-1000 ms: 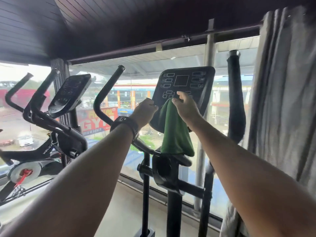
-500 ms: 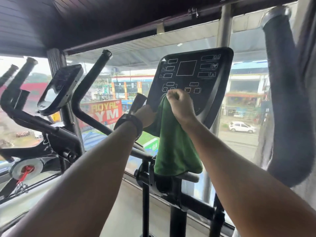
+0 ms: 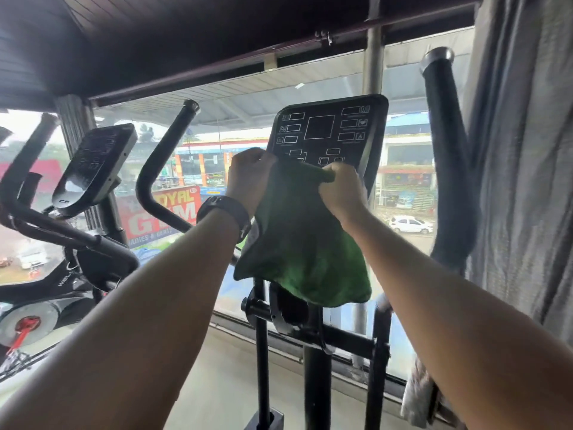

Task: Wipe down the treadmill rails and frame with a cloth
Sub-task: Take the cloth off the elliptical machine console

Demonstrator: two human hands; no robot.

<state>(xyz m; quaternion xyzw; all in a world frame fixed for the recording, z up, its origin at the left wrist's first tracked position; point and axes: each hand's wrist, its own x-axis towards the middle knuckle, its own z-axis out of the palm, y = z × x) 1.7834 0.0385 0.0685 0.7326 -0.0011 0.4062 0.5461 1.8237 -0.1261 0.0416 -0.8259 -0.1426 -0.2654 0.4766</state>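
One green cloth (image 3: 304, 243), creased, hanging across lower edge of one black console (image 3: 328, 128). Pinched at upper left corner by left hand (image 3: 249, 178), gripped at upper right by right hand (image 3: 342, 193).

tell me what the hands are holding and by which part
Both hold the green cloth by its top edge: the left hand grips the upper left corner, the right hand the upper right; the rest hangs loose.

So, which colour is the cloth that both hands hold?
The cloth is green, plain without pattern, seen clearly in the head view.
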